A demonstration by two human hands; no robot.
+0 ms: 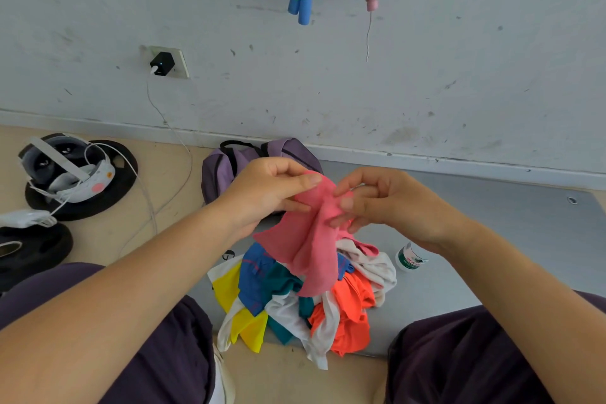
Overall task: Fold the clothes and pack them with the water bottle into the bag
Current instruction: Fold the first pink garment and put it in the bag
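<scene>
Both hands work at the centre of the frame. The left hand (265, 190) pinches the top edge of a pink garment (310, 239) between thumb and fingers, and the right hand (383, 203) pinches the same edge just beside it, fingers curled into the fabric. The pink piece hangs bunched and twisted, its lower end draping onto the pile of clothes (295, 302) below centre: blue, teal, yellow, white and orange pieces tangled on a grey mat (492, 239). The water bottle (411, 257) lies on the mat just right of the pile, partly hidden by the right wrist. The purple bag (229, 167) sits behind the hands against the wall; whether it is unzipped cannot be told.

Folding has barely begun, judging by the loose heap. The likely trouble is that the hanging end catches a piece of the pile and drags it up when the garment is spread, or that the grips, set so close together, leave the cloth twisted and the fold uneven. A wide sweep to the right could knock the bottle rolling.

Open mat lies at centre right, the best spot for laying the garment flat. At left, a white cable (147, 203) trails down the floor, near weight plates (108, 180) carrying a headset (65, 167), so there is less room there. The person's knees bound the lower corners.
</scene>
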